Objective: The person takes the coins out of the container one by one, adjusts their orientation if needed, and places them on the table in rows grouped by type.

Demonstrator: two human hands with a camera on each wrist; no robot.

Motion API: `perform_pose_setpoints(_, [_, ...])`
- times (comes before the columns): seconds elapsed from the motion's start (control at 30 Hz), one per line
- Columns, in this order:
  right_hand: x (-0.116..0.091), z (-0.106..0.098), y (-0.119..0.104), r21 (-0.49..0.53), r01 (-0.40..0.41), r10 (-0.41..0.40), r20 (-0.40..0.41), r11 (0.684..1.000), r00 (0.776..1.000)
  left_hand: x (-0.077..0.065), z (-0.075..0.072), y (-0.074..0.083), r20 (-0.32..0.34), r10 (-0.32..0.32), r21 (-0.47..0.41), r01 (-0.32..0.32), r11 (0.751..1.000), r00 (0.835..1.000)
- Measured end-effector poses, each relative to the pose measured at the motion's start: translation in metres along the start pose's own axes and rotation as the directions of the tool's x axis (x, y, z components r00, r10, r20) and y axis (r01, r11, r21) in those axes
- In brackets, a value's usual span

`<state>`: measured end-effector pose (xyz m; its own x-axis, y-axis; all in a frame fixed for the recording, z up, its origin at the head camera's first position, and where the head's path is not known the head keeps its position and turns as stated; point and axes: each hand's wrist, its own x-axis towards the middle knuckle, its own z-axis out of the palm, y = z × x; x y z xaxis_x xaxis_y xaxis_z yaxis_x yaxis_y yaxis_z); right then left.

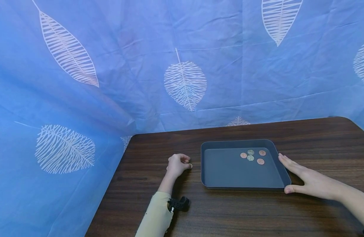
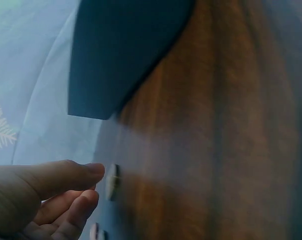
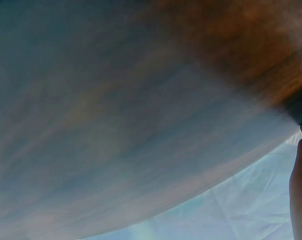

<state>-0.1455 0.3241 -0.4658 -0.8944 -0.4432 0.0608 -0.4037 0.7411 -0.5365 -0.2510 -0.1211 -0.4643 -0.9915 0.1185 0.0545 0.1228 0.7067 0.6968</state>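
A dark grey rectangular tray (image 1: 226,168) lies on the table with several coins inside, some copper-coloured (image 1: 260,161) and two paler (image 1: 250,158). My left hand (image 1: 177,166) is low over the table left of the tray, thumb and fingers bent toward each other. Right at its fingertips is a coin (image 2: 112,182), seen nearly edge-on in the left wrist view. More coins (image 2: 95,232) show below those fingers. My right hand (image 1: 312,182) rests against the tray's right side, fingers extended along the rim and thumb at the near corner. Only one finger (image 3: 301,190) shows in the right wrist view.
The dark wooden table (image 1: 229,210) extends around the tray. Blue cloth (image 1: 134,59) with white leaf prints hangs behind and to the left of it. A black strap (image 1: 180,203) sits on my left wrist.
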Motion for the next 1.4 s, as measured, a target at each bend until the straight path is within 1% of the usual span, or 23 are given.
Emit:
perform_pose_setpoints(0.1, [0.000,-0.001,0.000,-0.003,0.005,-0.005,-0.001,1.000,1.000,0.005,-0.002,0.006,-0.022,0.054,-0.041,-0.055,0.998,0.998])
perform_pose_setpoints(0.2, [-0.001,-0.002,-0.001,-0.001,0.009,-0.009,-0.003,1.000,1.000,0.011,-0.004,0.016,-0.060,0.118,-0.061,-0.122,0.991,0.991])
perform_pose_setpoints(0.3, [-0.001,-0.002,-0.001,-0.002,0.010,-0.010,-0.004,1.000,1.000,0.017,-0.004,0.032,-0.092,0.197,-0.087,-0.205,0.975,0.976])
perform_pose_setpoints(0.4, [-0.002,-0.002,-0.001,0.005,0.008,-0.008,-0.002,1.000,1.000,0.021,-0.002,0.048,-0.093,0.255,-0.134,-0.266,0.955,0.962])
perform_pose_setpoints(0.43, [-0.001,-0.002,-0.001,0.007,0.007,-0.007,-0.001,1.000,1.000,0.022,0.000,0.054,-0.088,0.263,-0.143,-0.273,0.951,0.961])
perform_pose_setpoints(0.67, [-0.001,-0.002,-0.002,0.014,0.003,-0.003,0.000,1.000,1.000,0.029,0.023,0.087,-0.047,0.274,-0.200,-0.278,0.939,0.960])
perform_pose_setpoints(0.83, [-0.001,-0.002,-0.003,0.018,0.003,-0.003,-0.001,1.000,1.000,0.033,0.042,0.105,0.003,0.295,-0.215,-0.287,0.933,0.956])
perform_pose_setpoints(1.0, [-0.001,-0.002,-0.002,0.020,0.004,-0.004,0.002,1.000,1.000,0.034,0.060,0.116,0.060,0.296,-0.225,-0.276,0.934,0.953])
perform_pose_setpoints(1.1, [-0.001,-0.003,-0.002,0.023,0.004,-0.004,0.006,1.000,1.000,0.034,0.071,0.121,0.087,0.280,-0.242,-0.253,0.937,0.956])
perform_pose_setpoints(1.3, [0.000,-0.003,-0.003,0.031,0.005,-0.005,0.010,1.000,1.000,0.032,0.095,0.128,0.099,0.236,-0.244,-0.207,0.948,0.967])
perform_pose_setpoints(1.4, [-0.001,-0.003,-0.003,0.031,0.006,-0.006,0.010,1.000,1.000,0.033,0.107,0.131,0.102,0.202,-0.258,-0.171,0.951,0.974])
